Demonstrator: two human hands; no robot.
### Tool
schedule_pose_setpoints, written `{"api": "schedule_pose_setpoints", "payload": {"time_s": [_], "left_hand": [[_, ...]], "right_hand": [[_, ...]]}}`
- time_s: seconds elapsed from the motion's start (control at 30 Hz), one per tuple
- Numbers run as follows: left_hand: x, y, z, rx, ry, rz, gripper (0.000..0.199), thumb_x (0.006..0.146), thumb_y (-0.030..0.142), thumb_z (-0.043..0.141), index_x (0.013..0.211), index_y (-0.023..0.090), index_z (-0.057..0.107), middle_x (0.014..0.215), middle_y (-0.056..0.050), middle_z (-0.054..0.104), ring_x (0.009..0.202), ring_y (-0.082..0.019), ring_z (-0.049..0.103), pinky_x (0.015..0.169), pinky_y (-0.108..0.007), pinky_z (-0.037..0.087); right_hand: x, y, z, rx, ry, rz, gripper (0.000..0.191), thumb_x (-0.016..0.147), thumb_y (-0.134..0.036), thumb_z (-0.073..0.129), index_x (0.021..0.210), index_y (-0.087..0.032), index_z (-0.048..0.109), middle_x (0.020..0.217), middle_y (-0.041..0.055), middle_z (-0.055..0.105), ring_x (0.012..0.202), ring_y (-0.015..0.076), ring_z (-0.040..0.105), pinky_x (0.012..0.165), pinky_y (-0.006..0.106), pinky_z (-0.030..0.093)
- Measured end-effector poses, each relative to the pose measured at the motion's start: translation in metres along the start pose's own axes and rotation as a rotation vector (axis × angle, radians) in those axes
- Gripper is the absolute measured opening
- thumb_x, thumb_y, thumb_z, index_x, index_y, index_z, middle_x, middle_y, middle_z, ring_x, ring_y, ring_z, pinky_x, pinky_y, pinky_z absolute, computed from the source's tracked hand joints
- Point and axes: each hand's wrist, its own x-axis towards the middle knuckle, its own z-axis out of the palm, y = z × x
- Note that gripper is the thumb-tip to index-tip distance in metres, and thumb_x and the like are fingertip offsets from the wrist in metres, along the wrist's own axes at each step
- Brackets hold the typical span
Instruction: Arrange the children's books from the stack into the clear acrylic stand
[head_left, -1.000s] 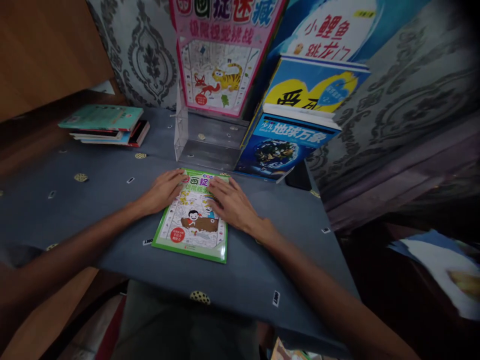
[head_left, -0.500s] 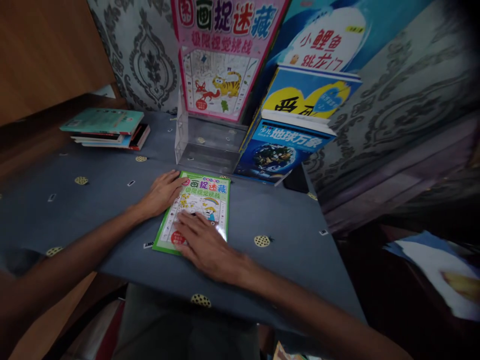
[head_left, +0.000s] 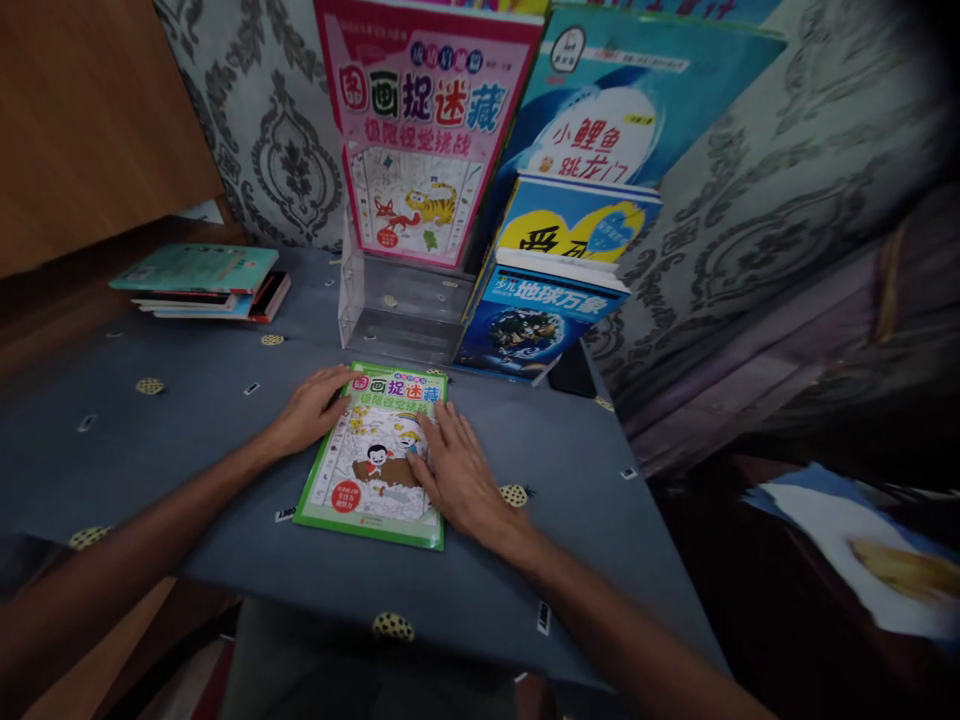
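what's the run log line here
green-bordered book: flat on table | left hand: at upper-left edge | right hand: across right edge

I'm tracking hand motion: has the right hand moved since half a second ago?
Yes. Against the nearest pineapple print on the tablecloth, the right hand has shifted rightward, closer to that print, and slightly forward.

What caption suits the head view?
Left hand and right hand at opposite edges of a green hide-and-seek picture book, before a clear bookstand.
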Motion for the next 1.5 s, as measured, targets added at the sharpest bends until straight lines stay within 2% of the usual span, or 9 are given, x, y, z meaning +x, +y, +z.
{"api": "schedule_pose_setpoints", "payload": {"time_s": [0.17,0.33,0.57,0.8,1.1,1.2,1.27,1.37,1.5], "left_hand": [[0.000,0.004,-0.004,-0.244,-0.010,-0.107,0.055,0.088,0.040,0.051,0.137,0.015,0.058,0.135,-0.013,0.066,0.119,-0.030,0.064,0.105,-0.049,0.049],[0.004,0.011,0.002,-0.483,0.057,-0.161,0.055,0.084,0.035,0.060,0.135,0.016,0.056,0.144,-0.015,0.058,0.129,-0.030,0.058,0.110,-0.051,0.046],[0.016,0.010,-0.018,-0.956,0.178,-0.617,0.041,0.078,0.014,0.070,0.118,0.018,0.060,0.124,-0.013,0.070,0.110,-0.023,0.071,0.100,-0.038,0.056],[0.008,0.041,-0.014,-1.244,-0.303,-0.632,0.043,0.072,0.020,0.084,0.110,0.012,0.068,0.106,-0.015,0.078,0.089,-0.027,0.077,0.082,-0.036,0.063],[0.003,0.049,-0.012,-1.331,-0.215,-0.615,0.053,0.068,0.018,0.085,0.116,0.015,0.063,0.105,-0.014,0.079,0.088,-0.029,0.078,0.072,-0.034,0.065],[0.002,0.049,-0.017,-1.325,-0.136,-0.625,0.050,0.069,0.018,0.085,0.113,0.017,0.062,0.103,-0.012,0.080,0.086,-0.028,0.078,0.075,-0.036,0.065],[0.000,0.049,-0.019,-1.326,-0.088,-0.625,0.048,0.069,0.019,0.084,0.111,0.017,0.063,0.102,-0.010,0.080,0.086,-0.028,0.078,0.077,-0.037,0.065],[-0.003,0.049,-0.022,-1.340,-0.078,-0.598,0.048,0.070,0.020,0.085,0.112,0.017,0.063,0.103,-0.011,0.080,0.088,-0.029,0.078,0.079,-0.039,0.065],[-0.006,0.049,-0.023,-1.366,-0.125,-0.546,0.048,0.071,0.024,0.084,0.115,0.017,0.064,0.105,-0.013,0.079,0.088,-0.030,0.077,0.079,-0.041,0.064]], "right_hand": [[0.001,-0.003,-0.003,-0.002,-0.013,0.024,0.056,0.099,-0.036,0.051,0.147,-0.008,0.049,0.161,0.0248,0.034,0.152,0.0380,0.027,0.121,0.057,0.030],[-0.001,0.001,0.002,0.008,0.017,-0.011,0.056,0.100,-0.036,0.049,0.149,-0.010,0.046,0.161,0.0236,0.033,0.153,0.0361,0.025,0.120,0.059,0.030],[-0.001,0.000,0.001,0.026,0.020,0.000,0.056,0.099,-0.036,0.052,0.148,-0.008,0.047,0.161,0.0238,0.033,0.152,0.0376,0.026,0.121,0.058,0.030],[-0.003,-0.003,-0.001,0.013,0.037,-0.005,0.055,0.099,-0.035,0.051,0.149,-0.010,0.047,0.161,0.0220,0.034,0.152,0.0376,0.025,0.122,0.059,0.029],[-0.003,0.011,0.001,0.411,0.195,0.069,0.078,0.095,-0.042,0.057,0.159,-0.013,0.023,0.166,0.0227,0.022,0.153,0.0339,0.026,0.119,0.059,0.032],[0.005,0.018,-0.001,0.801,0.240,0.146,0.078,0.089,-0.053,0.062,0.154,-0.018,0.036,0.146,0.0197,0.054,0.129,0.0319,0.056,0.102,0.052,0.051],[0.010,0.019,-0.005,1.069,0.097,0.172,0.065,0.088,-0.060,0.062,0.137,-0.018,0.056,0.114,0.0134,0.072,0.094,0.0244,0.069,0.076,0.038,0.058],[0.012,0.018,-0.012,1.275,-0.090,0.193,0.054,0.084,-0.066,0.065,0.106,-0.017,0.070,0.076,0.0022,0.069,0.057,0.0111,0.055,0.048,0.021,0.041],[0.012,0.014,-0.017,1.331,-0.053,0.198,0.052,0.079,-0.067,0.071,0.094,-0.018,0.071,0.063,-0.0034,0.059,0.047,0.0067,0.040,0.041,0.019,0.030]]}}
